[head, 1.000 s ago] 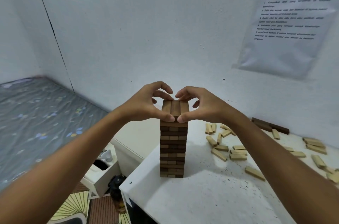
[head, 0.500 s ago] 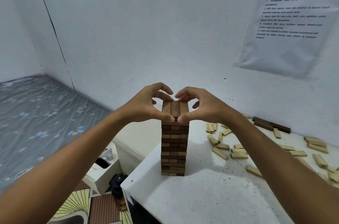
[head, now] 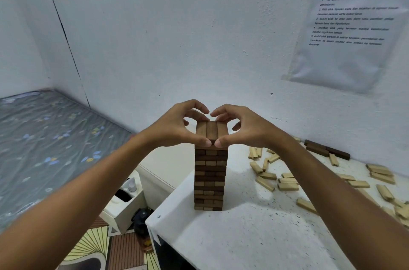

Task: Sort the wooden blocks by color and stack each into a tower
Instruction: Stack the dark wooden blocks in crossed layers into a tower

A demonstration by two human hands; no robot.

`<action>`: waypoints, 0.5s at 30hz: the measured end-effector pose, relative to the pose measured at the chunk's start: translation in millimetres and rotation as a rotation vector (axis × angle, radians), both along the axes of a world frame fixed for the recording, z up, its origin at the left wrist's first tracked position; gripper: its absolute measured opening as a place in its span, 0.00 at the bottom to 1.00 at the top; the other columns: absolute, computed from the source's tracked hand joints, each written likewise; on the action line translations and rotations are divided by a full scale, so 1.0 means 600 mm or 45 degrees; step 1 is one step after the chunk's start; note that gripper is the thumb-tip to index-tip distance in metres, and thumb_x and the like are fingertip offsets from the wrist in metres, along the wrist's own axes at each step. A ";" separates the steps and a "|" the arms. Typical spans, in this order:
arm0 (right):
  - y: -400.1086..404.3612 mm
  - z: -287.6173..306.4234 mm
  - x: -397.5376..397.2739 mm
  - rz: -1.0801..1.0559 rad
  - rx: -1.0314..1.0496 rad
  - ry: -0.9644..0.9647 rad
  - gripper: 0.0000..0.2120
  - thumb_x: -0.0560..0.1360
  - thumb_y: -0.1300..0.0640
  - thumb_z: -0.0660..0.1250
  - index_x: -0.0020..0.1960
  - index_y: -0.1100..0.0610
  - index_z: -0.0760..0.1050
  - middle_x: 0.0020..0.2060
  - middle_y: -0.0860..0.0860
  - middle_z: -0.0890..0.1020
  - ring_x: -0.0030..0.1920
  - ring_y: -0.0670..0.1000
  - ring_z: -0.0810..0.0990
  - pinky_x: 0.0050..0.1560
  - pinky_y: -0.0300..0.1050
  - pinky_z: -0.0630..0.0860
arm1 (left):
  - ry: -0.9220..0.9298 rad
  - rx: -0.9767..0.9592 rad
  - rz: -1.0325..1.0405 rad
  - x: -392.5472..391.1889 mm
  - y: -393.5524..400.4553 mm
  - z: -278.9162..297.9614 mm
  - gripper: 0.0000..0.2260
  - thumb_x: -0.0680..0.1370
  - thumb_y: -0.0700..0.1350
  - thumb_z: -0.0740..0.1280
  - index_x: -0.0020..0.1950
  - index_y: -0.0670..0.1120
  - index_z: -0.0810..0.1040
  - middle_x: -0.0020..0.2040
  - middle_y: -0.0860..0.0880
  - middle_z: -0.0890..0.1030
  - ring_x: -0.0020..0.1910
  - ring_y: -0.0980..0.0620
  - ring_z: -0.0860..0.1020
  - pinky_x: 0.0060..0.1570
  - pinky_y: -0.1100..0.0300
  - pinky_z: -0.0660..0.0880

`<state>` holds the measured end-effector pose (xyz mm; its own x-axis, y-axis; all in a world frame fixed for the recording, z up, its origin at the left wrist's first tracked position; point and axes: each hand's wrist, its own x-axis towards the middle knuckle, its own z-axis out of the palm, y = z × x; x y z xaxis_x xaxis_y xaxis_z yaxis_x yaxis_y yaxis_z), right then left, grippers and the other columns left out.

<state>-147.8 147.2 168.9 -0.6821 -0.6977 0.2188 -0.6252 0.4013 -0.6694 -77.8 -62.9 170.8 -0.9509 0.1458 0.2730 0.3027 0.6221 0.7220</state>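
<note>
Both hands clamped on the top layer point(head: 212, 132) of three dark blocks: left hand point(head: 177, 126) and right hand point(head: 245, 127) pinch it thumb-front, fingers-back, from what I can see. That layer caps the dark tower point(head: 210, 179), upright near the left corner of the white table point(head: 243, 236). Light blocks point(head: 285, 181) lie scattered right of it; a few dark blocks point(head: 325, 150) by the wall.

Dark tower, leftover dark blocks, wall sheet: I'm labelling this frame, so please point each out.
dark tower point(head: 210, 179): head view, near side face.
leftover dark blocks point(head: 325, 149): head view, top of the pile by the wall.
wall sheet point(head: 352, 33): head view, printed middle.
</note>
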 end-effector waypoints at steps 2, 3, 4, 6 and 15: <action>0.000 0.000 -0.001 0.003 0.007 0.002 0.32 0.60 0.43 0.76 0.63 0.41 0.72 0.57 0.44 0.78 0.60 0.41 0.74 0.53 0.42 0.74 | -0.002 0.002 0.002 0.000 0.000 -0.001 0.32 0.56 0.61 0.77 0.57 0.56 0.74 0.54 0.55 0.82 0.57 0.58 0.78 0.54 0.60 0.72; 0.000 0.000 -0.001 0.004 0.010 0.004 0.32 0.60 0.43 0.76 0.63 0.40 0.72 0.57 0.44 0.78 0.60 0.41 0.74 0.53 0.42 0.74 | -0.003 0.003 0.003 0.000 -0.001 -0.002 0.32 0.56 0.61 0.77 0.57 0.56 0.74 0.54 0.55 0.82 0.57 0.58 0.78 0.54 0.60 0.72; 0.000 -0.001 -0.001 0.005 0.012 0.004 0.32 0.60 0.43 0.76 0.63 0.40 0.72 0.58 0.44 0.78 0.60 0.41 0.74 0.53 0.41 0.74 | -0.005 0.004 0.004 -0.001 -0.002 -0.002 0.32 0.56 0.61 0.77 0.58 0.56 0.74 0.54 0.55 0.82 0.57 0.57 0.78 0.54 0.59 0.72; -0.001 -0.001 -0.002 0.009 0.012 -0.002 0.32 0.60 0.43 0.76 0.63 0.40 0.71 0.58 0.44 0.78 0.60 0.41 0.74 0.53 0.41 0.74 | -0.007 0.003 0.006 -0.001 -0.003 -0.003 0.33 0.56 0.61 0.77 0.58 0.56 0.74 0.54 0.55 0.82 0.58 0.57 0.78 0.55 0.59 0.72; -0.001 0.000 -0.003 0.023 0.022 -0.010 0.32 0.60 0.43 0.76 0.63 0.38 0.70 0.59 0.44 0.78 0.60 0.41 0.74 0.53 0.40 0.73 | -0.014 0.008 -0.002 0.001 -0.004 -0.003 0.34 0.56 0.61 0.78 0.59 0.57 0.74 0.55 0.55 0.82 0.58 0.59 0.78 0.55 0.60 0.72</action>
